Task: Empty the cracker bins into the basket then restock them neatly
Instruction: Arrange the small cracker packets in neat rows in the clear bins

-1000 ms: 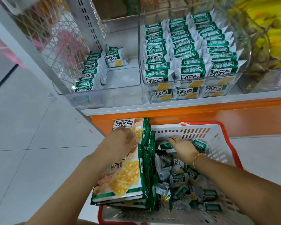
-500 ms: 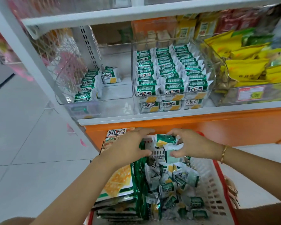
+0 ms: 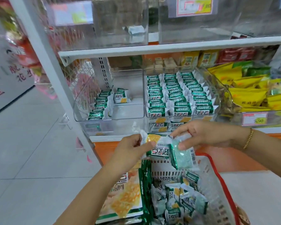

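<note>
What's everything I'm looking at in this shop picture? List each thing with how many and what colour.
left bin: one, clear, lower shelf, partly filled with green-white packs
right bin: one, clear, beside it, three full rows
basket: one, white with red rim, below shelf
loose packs: many, green-white, basket's right side
large cracker bags: several, green-edged, basket's left side
yellow bags: several, yellow, shelf's right end
price tag: one, red-white, below yellow bags
white-fronted pack: one, above basket
green-backed pack: one, above basket
bracelet: one, gold, right wrist
left hand: pinches white-fronted pack
right hand: pinches green-backed pack
</note>
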A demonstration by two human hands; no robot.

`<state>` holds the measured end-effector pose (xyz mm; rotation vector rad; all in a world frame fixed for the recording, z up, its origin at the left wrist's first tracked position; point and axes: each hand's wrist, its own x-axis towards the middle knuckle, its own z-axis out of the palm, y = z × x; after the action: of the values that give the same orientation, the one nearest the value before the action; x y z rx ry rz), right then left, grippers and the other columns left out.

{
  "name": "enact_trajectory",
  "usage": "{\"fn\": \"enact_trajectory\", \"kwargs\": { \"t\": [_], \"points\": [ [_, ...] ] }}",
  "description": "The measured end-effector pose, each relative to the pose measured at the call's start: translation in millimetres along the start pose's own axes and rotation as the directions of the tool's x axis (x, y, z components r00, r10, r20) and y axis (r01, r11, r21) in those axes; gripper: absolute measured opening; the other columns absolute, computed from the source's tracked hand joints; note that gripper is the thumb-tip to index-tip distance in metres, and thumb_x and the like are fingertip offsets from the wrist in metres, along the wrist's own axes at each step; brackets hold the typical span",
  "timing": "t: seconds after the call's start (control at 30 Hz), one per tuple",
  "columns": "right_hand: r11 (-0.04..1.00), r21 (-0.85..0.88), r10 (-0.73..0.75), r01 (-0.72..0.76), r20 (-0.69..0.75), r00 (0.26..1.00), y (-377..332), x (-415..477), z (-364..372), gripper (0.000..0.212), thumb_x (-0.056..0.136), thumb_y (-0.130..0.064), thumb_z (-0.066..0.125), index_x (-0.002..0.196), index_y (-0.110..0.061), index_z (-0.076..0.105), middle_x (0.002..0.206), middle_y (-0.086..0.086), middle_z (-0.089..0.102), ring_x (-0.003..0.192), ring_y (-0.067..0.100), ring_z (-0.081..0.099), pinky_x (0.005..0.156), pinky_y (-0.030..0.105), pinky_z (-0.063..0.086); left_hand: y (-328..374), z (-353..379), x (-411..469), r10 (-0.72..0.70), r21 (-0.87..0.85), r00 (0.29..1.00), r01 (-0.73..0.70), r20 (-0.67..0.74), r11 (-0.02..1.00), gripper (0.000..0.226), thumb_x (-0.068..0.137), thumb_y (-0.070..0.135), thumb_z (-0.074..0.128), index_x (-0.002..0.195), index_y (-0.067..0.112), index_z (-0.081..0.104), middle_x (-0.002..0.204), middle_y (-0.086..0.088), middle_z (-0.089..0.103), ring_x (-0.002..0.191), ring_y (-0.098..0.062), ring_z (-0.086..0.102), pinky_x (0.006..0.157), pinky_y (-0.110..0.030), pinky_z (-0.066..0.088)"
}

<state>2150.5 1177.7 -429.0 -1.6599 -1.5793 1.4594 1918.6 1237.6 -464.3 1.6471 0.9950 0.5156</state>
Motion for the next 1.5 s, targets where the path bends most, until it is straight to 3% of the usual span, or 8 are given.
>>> {"fn": "enact_trajectory", "kwargs": {
  "t": [0.13,0.27,0.4,0.53,0.87,1.17,1.37,1.5],
  "points": [
    [0.965,0.253,-0.043,0.071,-0.115,0.992,-25.3,5.5,-16.5,0.021,0.083,-0.009,0.064,0.104,-0.013,0.064,0.077,-0.006,0.073,0.065,0.002,0.066,0.063,0.017,0.055,-5.8,-19.2,8.4,-0.228,-0.383,0.974,0.214,0.009,0.899,0.051,0.084,0.025,0.071,0.119,-0.009,0.055,0.121,-0.013,0.063,0.093,-0.018,0.07,0.074,-0.028,0.059],
    [0.963,0.068,-0.236,0.262,-0.265,0.935,-48.2,12.5,-20.2,0.036,0.078,0.0,0.072,0.1,-0.027,0.064,0.1,-0.01,0.07,0.069,-0.002,0.066,0.068,0.019,0.056,-7.6,-29.8,6.2,-0.343,-0.382,0.937,0.341,0.065,0.859,0.026,0.077,0.019,0.077,0.091,0.009,0.058,0.079,-0.001,0.075,0.07,-0.011,0.069,0.068,-0.022,0.058],
    [0.869,-0.305,-0.465,0.389,-0.233,0.854,-59.3,21.8,-6.9,0.046,0.074,0.0,0.076,0.103,-0.035,0.069,0.106,-0.014,0.066,0.093,0.019,0.067,0.086,0.038,0.055,-7.5,-28.5,6.7,-0.411,-0.433,0.907,0.406,0.086,0.805,0.036,0.073,0.022,0.079,0.099,0.007,0.059,0.093,-0.008,0.071,0.058,-0.01,0.067,0.06,-0.021,0.055],
    [0.714,-0.414,-0.674,0.565,-0.188,0.714,-52.7,24.2,19.7,0.044,0.072,0.0,0.068,0.099,-0.035,0.071,0.108,-0.019,0.056,0.109,0.007,0.056,0.09,0.02,0.047,-5.1,-25.6,6.8,-0.391,-0.55,0.89,0.453,0.235,0.701,0.042,0.072,0.023,0.073,0.111,0.009,0.063,0.102,-0.01,0.067,0.079,-0.022,0.063,0.084,-0.036,0.053],
    [0.761,-0.251,-0.648,0.598,-0.251,0.719,-15.8,27.5,28.4,0.026,0.071,-0.029,0.062,0.094,-0.037,0.072,0.118,-0.018,0.054,0.118,0.01,0.054,0.088,0.03,0.052,-4.1,-19.3,12.7,-0.307,-0.77,0.882,0.464,0.357,0.439,0.047,0.071,0.016,0.066,0.114,-0.004,0.063,0.103,-0.022,0.066,0.075,-0.025,0.07,0.067,-0.035,0.06],
    [0.828,0.017,-0.56,0.56,-0.011,0.829,-17.9,24.2,1.1,0.024,0.069,-0.014,0.073,0.087,-0.031,0.072,0.118,-0.01,0.061,0.12,0.01,0.055,0.083,0.016,0.05,2.0,-30.4,15.4,-0.244,-0.602,0.886,0.45,0.395,0.659,0.038,0.078,0.017,0.061,0.114,0.003,0.064,0.103,-0.014,0.069,0.08,-0.019,0.07,0.078,-0.033,0.057],
    [0.883,0.088,-0.464,0.461,0.316,0.827,-11.4,27.7,-5.4,0.063,0.071,0.023,0.053,0.088,-0.034,0.072,0.136,-0.014,0.05,0.138,0.007,0.036,0.096,0.03,0.047,2.4,-24.4,10.8,-0.296,-0.386,0.836,0.49,0.462,0.782,0.035,0.093,0.016,0.055,0.125,0.001,0.058,0.105,-0.01,0.056,0.079,-0.013,0.066,0.067,-0.026,0.057],
    [0.878,0.138,-0.468,0.458,0.445,0.763,-6.8,37.2,-5.5,0.076,0.073,0.034,0.045,0.096,-0.034,0.069,0.146,-0.005,0.042,0.143,0.017,0.029,0.096,0.058,0.044,1.4,-21.6,12.3,-0.313,-0.3,0.774,0.533,0.55,0.791,0.042,0.094,0.029,0.049,0.129,0.007,0.054,0.12,-0.011,0.055,0.105,-0.024,0.056,0.101,-0.042,0.044]
  ]
}}
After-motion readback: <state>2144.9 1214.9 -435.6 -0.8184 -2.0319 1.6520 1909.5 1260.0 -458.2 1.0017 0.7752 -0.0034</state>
